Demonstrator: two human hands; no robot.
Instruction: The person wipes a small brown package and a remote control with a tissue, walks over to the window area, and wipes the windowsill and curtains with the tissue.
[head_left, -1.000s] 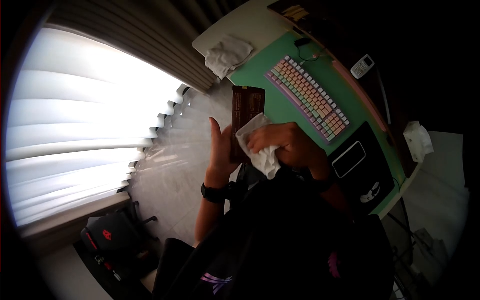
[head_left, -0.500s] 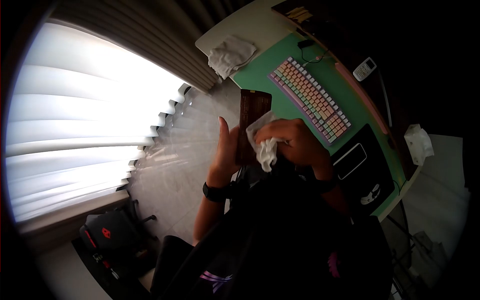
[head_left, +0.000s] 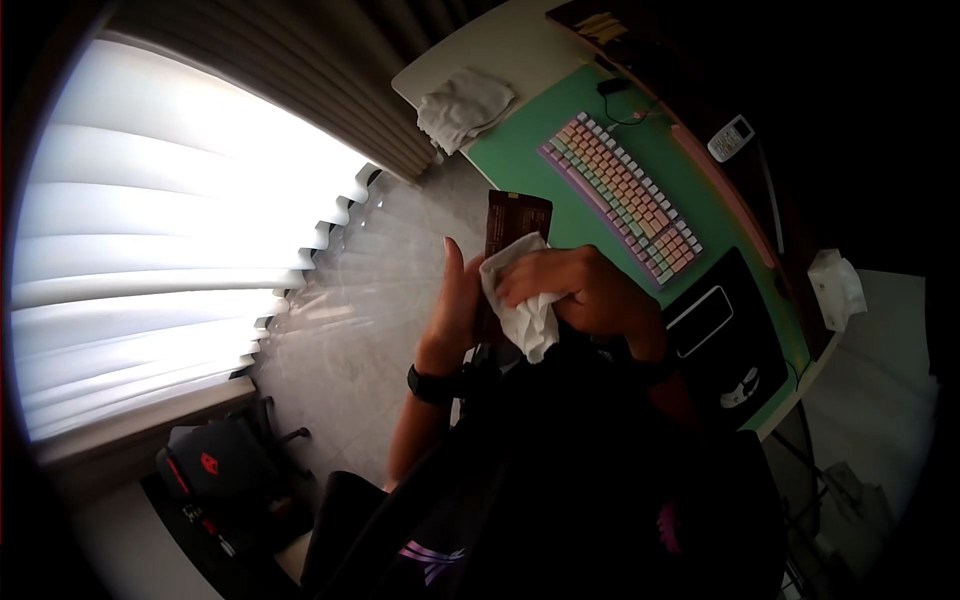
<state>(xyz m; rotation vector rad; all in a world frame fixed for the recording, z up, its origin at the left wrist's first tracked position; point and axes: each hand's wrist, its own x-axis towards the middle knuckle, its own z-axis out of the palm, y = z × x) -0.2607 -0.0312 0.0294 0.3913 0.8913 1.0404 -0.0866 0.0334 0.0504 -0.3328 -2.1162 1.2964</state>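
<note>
In the head view, holds a brown packet [head_left: 520, 215] in the left hand [head_left: 452, 310], with thumb stretched out along the side and other fingers mostly hidden behind it. Grasps a bunched white cloth [head_left: 525, 318] in the right hand [head_left: 592, 288], with fingers curled into it, and presses it against the lower front of the brown packet. Wears a dark watch [head_left: 433, 386] on the left wrist. Keeps both hands in front of the body, by the near edge of the desk [head_left: 450, 60], with the brown packet between the left hand and the white cloth. Shows small print on the packet's dark face, too small to read.

On the desk, shows a crumpled light cloth [head_left: 465, 108] at the left corner and a pastel keyboard [head_left: 622, 200] on the green mat [head_left: 515, 140]. Toward the right end, shows a white-edged phone-like device [head_left: 705, 321] and a white-and-black mouse [head_left: 741, 389] on a black pad [head_left: 735, 285]. Near the far edge, shows a pale remote [head_left: 730, 139]; by the right end, a white tissue pack [head_left: 838, 290]
</note>
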